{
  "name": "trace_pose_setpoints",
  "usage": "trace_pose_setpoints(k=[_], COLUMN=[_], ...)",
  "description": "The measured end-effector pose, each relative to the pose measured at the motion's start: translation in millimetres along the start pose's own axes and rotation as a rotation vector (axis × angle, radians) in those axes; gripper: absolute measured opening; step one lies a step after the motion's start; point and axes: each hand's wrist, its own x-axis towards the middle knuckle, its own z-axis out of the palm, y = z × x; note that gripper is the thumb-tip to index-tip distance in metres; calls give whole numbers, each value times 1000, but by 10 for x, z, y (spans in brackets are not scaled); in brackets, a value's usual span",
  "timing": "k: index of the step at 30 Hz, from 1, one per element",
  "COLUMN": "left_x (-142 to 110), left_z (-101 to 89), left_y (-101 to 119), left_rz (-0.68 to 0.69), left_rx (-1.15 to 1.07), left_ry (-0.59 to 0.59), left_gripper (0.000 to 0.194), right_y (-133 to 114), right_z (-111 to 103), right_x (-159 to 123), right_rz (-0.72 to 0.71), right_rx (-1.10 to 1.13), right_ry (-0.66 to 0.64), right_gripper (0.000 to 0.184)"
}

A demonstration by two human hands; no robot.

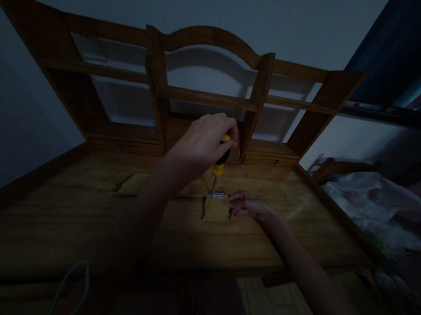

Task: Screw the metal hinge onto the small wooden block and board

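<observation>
My left hand (209,138) is wrapped round the top of a screwdriver (218,169) with a yellow and black handle. The screwdriver stands nearly upright, and its tip meets a small metal hinge (218,194). That hinge lies along the far edge of a small square wooden board (217,210) on the desk. At the board's right side, my right hand (246,205) grips its edge between thumb and fingers. Dim light hides the screw under the tip.
A wooden desk (176,243) lies beneath, with a shelf unit (207,97) along its back against the wall. Left of the board is a lighter wooden patch (133,184). A plastic bag (375,201) sits beyond the right edge, and a white cable (88,278) loops at lower left.
</observation>
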Motion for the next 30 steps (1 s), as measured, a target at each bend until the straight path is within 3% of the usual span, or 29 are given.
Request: trace_pose_setpoints(k=[18,30], left_x=[-66,-94], left_z=[-1,-61], left_y=[-143,-56], left_rz=[-12,46], left_rx=[42,54], left_ry=[-36,-121], left_gripper=[23,33], right_y=[-2,-35], right_z=[-7,27], right_x=[-6,-10], right_rz=[16,28], right_rx=[-16,-8], right_ry=[17,29], right_gripper=[32,36])
